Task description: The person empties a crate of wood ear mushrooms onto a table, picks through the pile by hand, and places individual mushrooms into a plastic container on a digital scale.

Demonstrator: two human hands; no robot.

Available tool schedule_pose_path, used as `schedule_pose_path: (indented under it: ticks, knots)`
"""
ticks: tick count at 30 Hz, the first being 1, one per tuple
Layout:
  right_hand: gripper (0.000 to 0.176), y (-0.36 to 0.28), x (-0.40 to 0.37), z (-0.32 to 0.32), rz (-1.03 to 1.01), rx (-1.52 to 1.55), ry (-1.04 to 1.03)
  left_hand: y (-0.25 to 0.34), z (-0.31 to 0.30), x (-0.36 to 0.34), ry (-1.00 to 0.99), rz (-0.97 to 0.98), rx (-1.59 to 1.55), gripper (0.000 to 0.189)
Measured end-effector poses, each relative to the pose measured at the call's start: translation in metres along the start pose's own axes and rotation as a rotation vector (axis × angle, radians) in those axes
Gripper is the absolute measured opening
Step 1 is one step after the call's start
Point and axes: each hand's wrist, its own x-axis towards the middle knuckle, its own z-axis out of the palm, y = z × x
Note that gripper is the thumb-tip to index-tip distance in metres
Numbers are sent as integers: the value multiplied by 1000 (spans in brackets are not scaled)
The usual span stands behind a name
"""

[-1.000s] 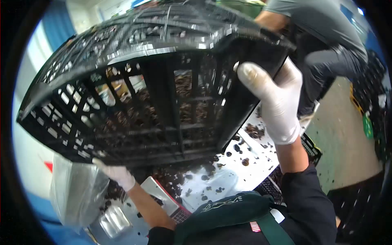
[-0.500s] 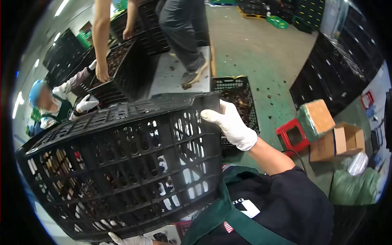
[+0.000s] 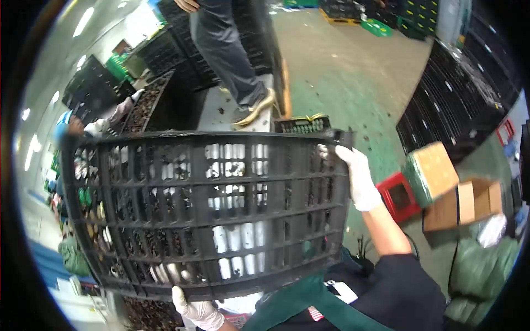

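A large black slatted plastic crate (image 3: 204, 212) is held up in front of my body, its slotted face turned toward me. My right hand (image 3: 360, 179), in a white glove, grips the crate's upper right corner, thumb on the rim. Lower down, my left hand (image 3: 196, 311), also gloved, holds the bottom edge, with its fingertips showing through the slots. Dark pieces and a pale surface show through the gaps; whether anything lies inside the crate I cannot tell.
A person in grey trousers (image 3: 226, 55) stands on a metal platform (image 3: 212, 113) ahead. Another person in a blue cap (image 3: 65, 120) is at the left by a crate of dark pieces (image 3: 148, 105). Red stool (image 3: 398, 197), cardboard box (image 3: 469, 204) and black crate stacks (image 3: 452, 99) stand right.
The crate has swung rightward and turned its slotted face more squarely toward me, both hands moving with it. The standing person's arms have lifted away from the crate of dark pieces.
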Motion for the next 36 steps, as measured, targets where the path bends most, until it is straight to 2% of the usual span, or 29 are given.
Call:
schedule_pose_path:
  ticks: [1,2,4,5,6,8,10,12,14,16,18,19,20,22,23,24,26,28,30,32,33,34,36]
  knots:
    - [33,-6,7,-17,-22,33,-10,-10,16,3,3,0,43,60]
    - [35,-13,12,-36,-43,65,-16,-21,27,2,115,-54,-2,63]
    - [38,-27,13,-66,-84,123,63,-40,63,6,-9,-98,-45,69]
    - [42,-34,12,-80,-88,156,131,-54,77,11,-22,-157,-196,81]
    - [45,-39,9,-100,-90,189,203,-61,108,8,-80,-219,-155,74]
    - [53,-24,21,-185,-152,212,206,-63,154,9,-202,-543,-97,76]
    - [56,-28,1,-231,-161,235,211,-75,185,20,-500,-764,-3,69]
    - [58,-31,-19,-248,-245,282,373,-102,213,32,-833,-788,233,65]
    - [59,-23,-37,-275,-285,390,382,-125,249,42,-1018,-677,462,58]
    - [62,16,-58,-326,-360,146,452,-175,262,33,-890,-840,117,56]
    - [63,43,-79,-352,-393,199,388,-193,295,41,-983,-728,118,55]
    - [65,44,-87,-351,-339,534,80,-199,309,42,-990,-741,153,51]
    - [64,16,-89,-293,-201,954,484,-209,322,45,-1017,-745,158,51]
    - [63,55,-99,-324,-301,592,269,-232,351,49,-1117,-813,180,49]
    - [61,68,-101,-333,-273,684,404,-247,363,51,-1175,-868,130,50]
    - [61,65,-94,-326,-289,742,400,-252,382,56,-1192,-909,139,52]
    - [61,72,-78,-331,-306,759,476,-276,417,65,-1267,-883,179,54]
    - [63,63,-44,-337,-331,789,483,-309,454,73,-1278,-884,14,54]
    - [63,56,8,-359,-443,691,524,-326,516,89,-1396,-806,83,59]
    - [67,78,69,-434,-375,567,551,-353,583,99,-1512,-745,-60,68]
    - [72,10,92,-389,-132,745,767,-363,616,104,-1563,-504,-81,75]
    - [80,23,126,-435,-262,796,428,-371,639,103,-1594,-259,-99,82]
    - [86,10,199,-492,-376,468,534,-386,653,84,-1382,71,278,90]
